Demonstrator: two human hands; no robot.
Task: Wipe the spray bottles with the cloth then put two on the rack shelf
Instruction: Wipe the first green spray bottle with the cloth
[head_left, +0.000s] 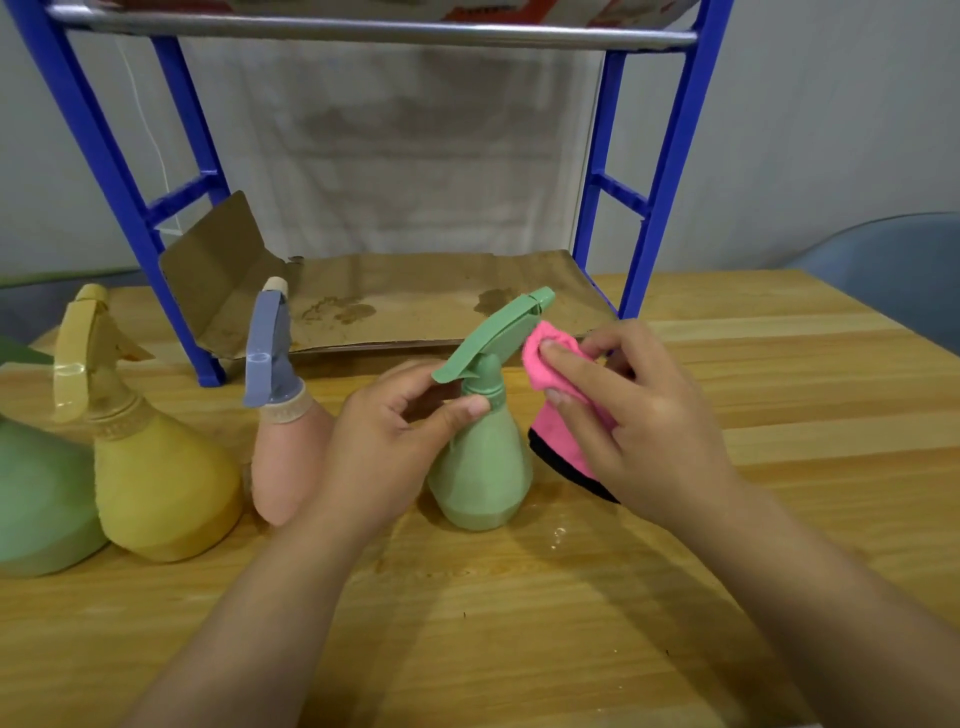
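**Green spray bottle held at the neck, pink cloth at its head**

A wooden table (727, 545) fills the lower view. At its far side stands a blue rack (670, 156), and a stained sheet of brown cardboard (415, 301) lies as its lower shelf, one end flap bent upward. No bottle stands on that cardboard.

Along the left sits a row of bottles. A large green bottle (36, 499) is cut off by the frame edge. Beside it stands a yellow spray bottle (161, 488) with a pale yellow trigger head. Next comes a pink spray bottle (283, 467) with a blue-grey trigger head, partly hidden behind the left wrist. All are opaque or frosted, so what they hold cannot be told.

Near the middle, a small green spray bottle (483, 467) stands upright on the table, its nozzle pointing away and to the right. The left hand (384, 441) grips its neck just under the trigger, thumb and fingers curled round it. The right hand (639, 415) pinches a pink cloth (550, 364) with a dark edge, fingers closed on it, pressing it against the right side of the bottle's head.

A few wet drops (558, 535) lie on the table just beside the bottle's base.
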